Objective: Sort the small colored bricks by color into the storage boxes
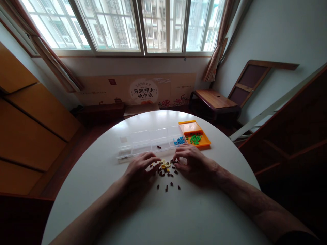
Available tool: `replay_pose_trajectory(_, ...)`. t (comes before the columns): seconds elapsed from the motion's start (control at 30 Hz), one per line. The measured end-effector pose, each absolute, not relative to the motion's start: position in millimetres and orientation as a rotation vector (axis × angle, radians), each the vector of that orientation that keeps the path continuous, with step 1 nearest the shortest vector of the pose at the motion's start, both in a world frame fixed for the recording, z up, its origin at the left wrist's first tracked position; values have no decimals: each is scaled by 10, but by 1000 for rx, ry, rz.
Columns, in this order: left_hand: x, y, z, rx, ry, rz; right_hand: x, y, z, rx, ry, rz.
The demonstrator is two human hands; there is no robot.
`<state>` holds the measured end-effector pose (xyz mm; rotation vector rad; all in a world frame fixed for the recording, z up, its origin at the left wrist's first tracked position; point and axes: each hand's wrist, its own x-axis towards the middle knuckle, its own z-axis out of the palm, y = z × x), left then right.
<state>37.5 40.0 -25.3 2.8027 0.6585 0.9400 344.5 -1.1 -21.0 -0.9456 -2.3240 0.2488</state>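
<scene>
A small heap of loose pieces (166, 167), dark brown, yellow and white, lies on the round white table (158, 217). My left hand (140, 167) rests at the heap's left side, fingers curled down onto the pieces. My right hand (190, 162) sits at the heap's right side, fingertips bent and touching the pieces. Whether either hand pinches a piece is hidden by the fingers. Just beyond the hands stands a clear compartment box (143, 141) with one dark piece (158, 147) in it and blue pieces (179, 140) at its right end.
An orange tray (190, 127) holding green pieces (195, 139) adjoins the clear box on the right. A few dark pieces (169, 185) lie scattered nearer me. Behind the table are a low wooden bench (214, 99), a leaning frame and windows; wooden cabinets stand left.
</scene>
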Motion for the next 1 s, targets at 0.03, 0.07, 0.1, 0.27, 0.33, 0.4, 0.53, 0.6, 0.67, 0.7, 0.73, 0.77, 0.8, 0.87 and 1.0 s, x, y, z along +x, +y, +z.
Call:
replay_pose_trajectory(0.03,379,397,-252,2814,650,930,3446,-19,-191,-945,-2328,284)
replay_pose_trajectory(0.07,383,395,-248,2820,642,925,3444,-28,-172,-940,-2329,313)
replay_pose_trajectory(0.1,386,393,-243,2825,633,920,3440,-38,-154,-934,-2328,335)
replay_pose_trajectory(0.27,388,392,-215,2850,615,924,3415,-69,-116,-942,-2307,409)
replay_pose_trajectory(0.33,388,393,-212,2856,610,905,3410,-68,-119,-937,-2300,430)
replay_pose_trajectory(0.4,388,394,-215,2855,604,887,3408,-63,-136,-934,-2286,450)
replay_pose_trajectory(0.53,382,397,-227,2842,582,894,3399,-42,-230,-939,-2228,519)
replay_pose_trajectory(0.6,378,396,-229,2834,579,901,3384,-24,-293,-920,-2178,581)
replay_pose_trajectory(0.67,374,396,-227,2822,588,888,3361,-3,-343,-886,-2104,646)
replay_pose_trajectory(0.7,373,397,-225,2814,596,882,3347,8,-358,-867,-2069,664)
replay_pose_trajectory(0.73,372,399,-225,2806,604,877,3333,16,-366,-845,-2048,669)
replay_pose_trajectory(0.77,372,403,-225,2799,614,875,3319,23,-369,-824,-2041,663)
replay_pose_trajectory(0.8,373,406,-227,2793,624,884,3307,27,-367,-803,-2045,651)
replay_pose_trajectory(0.87,381,410,-233,2792,642,897,3287,28,-358,-777,-2058,632)
replay_pose_trajectory(1.0,426,387,-249,2768,655,939,3254,11,-354,-784,-2010,651)
